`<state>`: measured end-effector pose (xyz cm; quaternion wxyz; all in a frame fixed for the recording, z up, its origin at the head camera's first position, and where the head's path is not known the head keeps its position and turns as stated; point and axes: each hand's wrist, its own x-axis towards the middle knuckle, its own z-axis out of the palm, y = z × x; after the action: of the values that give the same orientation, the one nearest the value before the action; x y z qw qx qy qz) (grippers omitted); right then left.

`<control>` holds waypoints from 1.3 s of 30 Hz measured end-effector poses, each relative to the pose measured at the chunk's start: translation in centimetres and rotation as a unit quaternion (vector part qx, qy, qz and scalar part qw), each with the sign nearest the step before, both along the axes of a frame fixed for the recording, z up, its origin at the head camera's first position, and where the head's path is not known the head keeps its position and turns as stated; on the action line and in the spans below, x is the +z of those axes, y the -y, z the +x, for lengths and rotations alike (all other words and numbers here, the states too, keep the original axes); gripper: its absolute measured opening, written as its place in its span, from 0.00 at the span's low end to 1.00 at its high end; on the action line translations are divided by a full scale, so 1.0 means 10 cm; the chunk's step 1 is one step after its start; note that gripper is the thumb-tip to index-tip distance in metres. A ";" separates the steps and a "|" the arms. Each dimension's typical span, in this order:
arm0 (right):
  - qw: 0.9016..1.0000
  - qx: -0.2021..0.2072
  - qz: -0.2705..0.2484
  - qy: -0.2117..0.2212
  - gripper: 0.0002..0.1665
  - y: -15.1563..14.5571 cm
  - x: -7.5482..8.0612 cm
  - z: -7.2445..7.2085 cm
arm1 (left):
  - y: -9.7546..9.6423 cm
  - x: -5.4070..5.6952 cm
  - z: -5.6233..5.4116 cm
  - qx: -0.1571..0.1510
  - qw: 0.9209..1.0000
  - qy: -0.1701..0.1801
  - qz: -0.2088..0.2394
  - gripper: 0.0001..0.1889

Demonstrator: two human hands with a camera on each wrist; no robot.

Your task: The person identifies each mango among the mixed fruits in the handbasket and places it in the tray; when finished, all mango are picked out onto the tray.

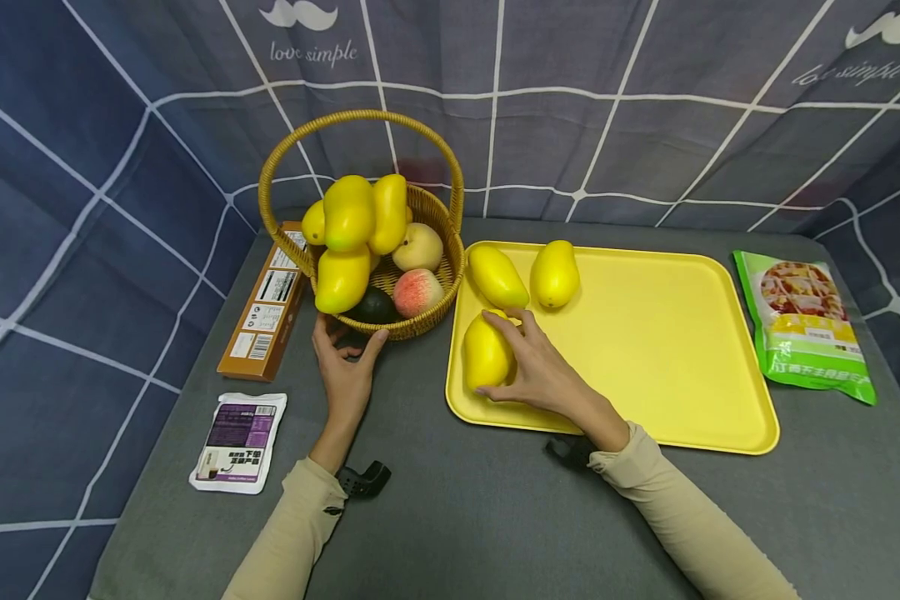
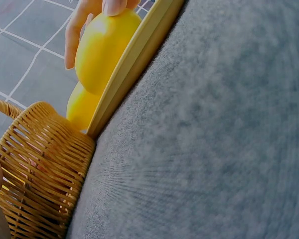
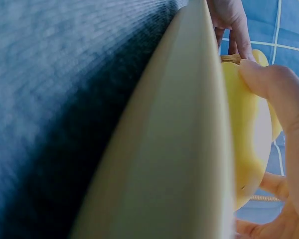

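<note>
Yellow mango (image 1: 485, 357), pinched in the right hand (image 1: 537, 365), wants even grip; left hand (image 1: 347, 371), spread, should steady the basket (image 1: 414, 327).

Curtained booth — checked cloth (image 1: 540, 150), grey tabletop (image 1: 450, 525)

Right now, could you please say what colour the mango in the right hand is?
The mango is yellow, best seen in the head view.

"love simple" x2 on cloth (image 1: 540, 142), "下单" on pouch (image 1: 232, 437), grn bag (image 1: 810, 325) txt blurry
</note>
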<state>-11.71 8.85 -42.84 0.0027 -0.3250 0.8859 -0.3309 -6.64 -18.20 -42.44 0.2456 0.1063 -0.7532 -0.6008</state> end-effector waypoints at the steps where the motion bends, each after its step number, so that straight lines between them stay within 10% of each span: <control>1: 1.000 0.000 0.001 0.001 0.61 0.00 0.00 0.00 | 0.00 0.00 0.00 0.000 1.000 0.000 0.000 0.45; 29: 0.999 0.010 0.031 -0.044 0.64 -0.07 -0.02 0.02 | 0.00 0.01 0.02 0.002 1.000 0.009 0.005 0.45; 39: 0.997 0.009 0.026 -0.070 0.62 0.00 0.29 -0.03 | 0.01 0.00 0.02 0.000 1.000 0.001 0.003 0.45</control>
<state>-11.99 8.84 -39.96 -0.0483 -0.3549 0.8893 -0.2845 -6.44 -18.27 -42.46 0.2440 0.1074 -0.7521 -0.6027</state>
